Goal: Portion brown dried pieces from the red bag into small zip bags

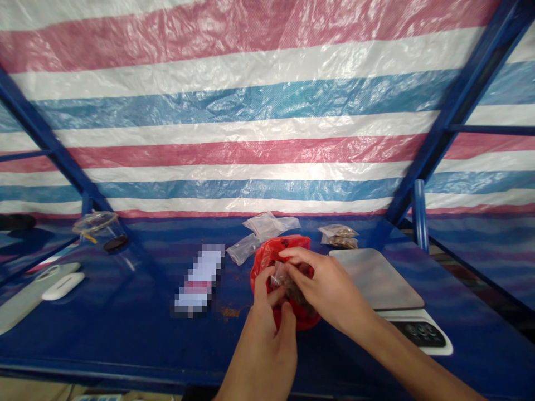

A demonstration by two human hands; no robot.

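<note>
A red plastic bag (267, 252) stands with its mouth open on the blue table, and dark brown bits show inside. Both my hands work at its opening. Between them is a small clear plastic bag (277, 275), partly hidden by my fingers. My left hand (271, 323) holds it from below and the left, its fingers curled round it. My right hand (320, 281) pinches it from the right, with thumb and index finger near its top. Whether the small bag has anything in it I cannot make out.
Several empty clear zip bags (267, 227) lie behind the red bag. Filled bags (339, 236) sit at the back right, beside a kitchen scale (376, 278). To the left are a blurred-out phone (200, 281), a plastic cup (102, 231), a white case (63, 285) and another phone (31, 295).
</note>
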